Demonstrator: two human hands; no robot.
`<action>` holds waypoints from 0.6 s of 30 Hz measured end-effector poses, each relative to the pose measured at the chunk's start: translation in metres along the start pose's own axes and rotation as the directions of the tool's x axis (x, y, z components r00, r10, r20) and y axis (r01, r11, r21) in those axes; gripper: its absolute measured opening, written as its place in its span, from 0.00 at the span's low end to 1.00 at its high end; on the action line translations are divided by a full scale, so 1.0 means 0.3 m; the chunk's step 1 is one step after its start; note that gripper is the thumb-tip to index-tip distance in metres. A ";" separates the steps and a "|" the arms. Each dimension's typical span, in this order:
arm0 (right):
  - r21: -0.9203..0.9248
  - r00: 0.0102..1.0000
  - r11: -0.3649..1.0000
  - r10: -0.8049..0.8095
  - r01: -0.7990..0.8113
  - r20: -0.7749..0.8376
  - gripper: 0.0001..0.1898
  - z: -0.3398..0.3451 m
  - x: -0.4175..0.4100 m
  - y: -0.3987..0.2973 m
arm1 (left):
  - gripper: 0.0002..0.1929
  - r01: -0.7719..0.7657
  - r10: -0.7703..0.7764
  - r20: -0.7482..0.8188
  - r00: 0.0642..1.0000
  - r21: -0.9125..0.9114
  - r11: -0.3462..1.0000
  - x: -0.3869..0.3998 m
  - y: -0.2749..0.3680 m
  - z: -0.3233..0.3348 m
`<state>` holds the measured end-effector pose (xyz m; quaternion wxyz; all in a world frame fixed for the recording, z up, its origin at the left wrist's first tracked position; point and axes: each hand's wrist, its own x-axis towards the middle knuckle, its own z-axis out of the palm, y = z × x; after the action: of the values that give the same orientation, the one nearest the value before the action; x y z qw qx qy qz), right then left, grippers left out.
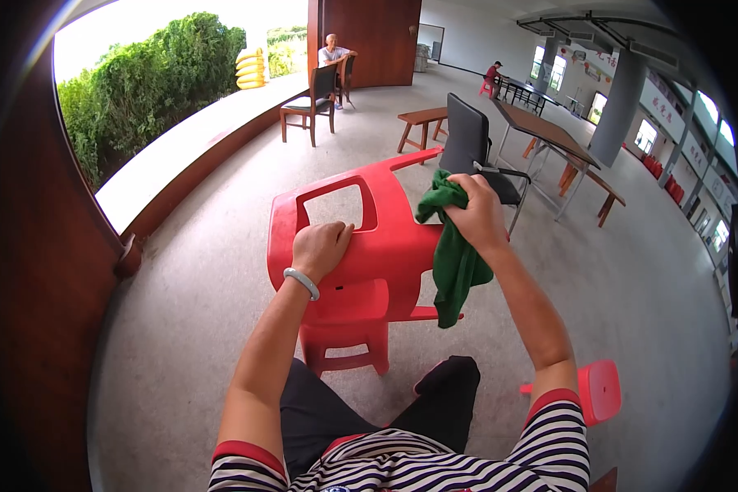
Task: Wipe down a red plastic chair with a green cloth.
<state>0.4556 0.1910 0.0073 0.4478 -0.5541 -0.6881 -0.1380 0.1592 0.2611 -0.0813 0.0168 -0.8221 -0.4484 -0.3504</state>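
Observation:
A red plastic stool (pixel 400 258) lies tipped on its side before me, its legs pointing away to the right. My left hand (pixel 323 249) grips it at the edge of a cut-out opening, fingers curled out of sight over the rim. A bunched green cloth (pixel 458 277) is held in my right hand (pixel 480 212), close by the stool's leg end. The cloth's loose part hangs down over the legs and hides some of them. Beneath the tipped stool stands a second red plastic stool (pixel 347 335), partly covered by it.
On the floor at my right is another red stool (pixel 601 390). Beyond the cloth stand a black armchair (pixel 466 132), a wooden bench (pixel 423 118) and a brown-topped table (pixel 547 129). One person (pixel 338 54) sits by the doorway, another (pixel 495 77) farther back. A dark wooden door (pixel 43 277) rises at left.

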 end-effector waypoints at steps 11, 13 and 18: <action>-0.150 0.894 0.973 -0.096 0.178 0.437 0.24 0.292 -0.055 -0.120 | 0.20 -0.032 0.031 -0.030 0.999 -0.023 0.999 -0.010 -0.004 0.004; -0.147 0.876 0.982 -0.035 0.120 0.481 0.23 0.332 0.005 -0.101 | 0.19 -0.027 0.027 -0.017 0.999 -0.015 1.000 -0.012 -0.007 -0.001; -0.266 0.861 0.964 0.122 0.016 0.494 0.25 0.484 0.161 -0.045 | 0.18 -0.046 0.046 -0.024 0.999 -0.008 0.999 -0.040 0.008 -0.009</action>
<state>0.3770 0.3168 -0.0328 0.1784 -0.6436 -0.7414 -0.0650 0.1553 0.2500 -0.0855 0.0267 -0.8279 -0.4278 -0.3617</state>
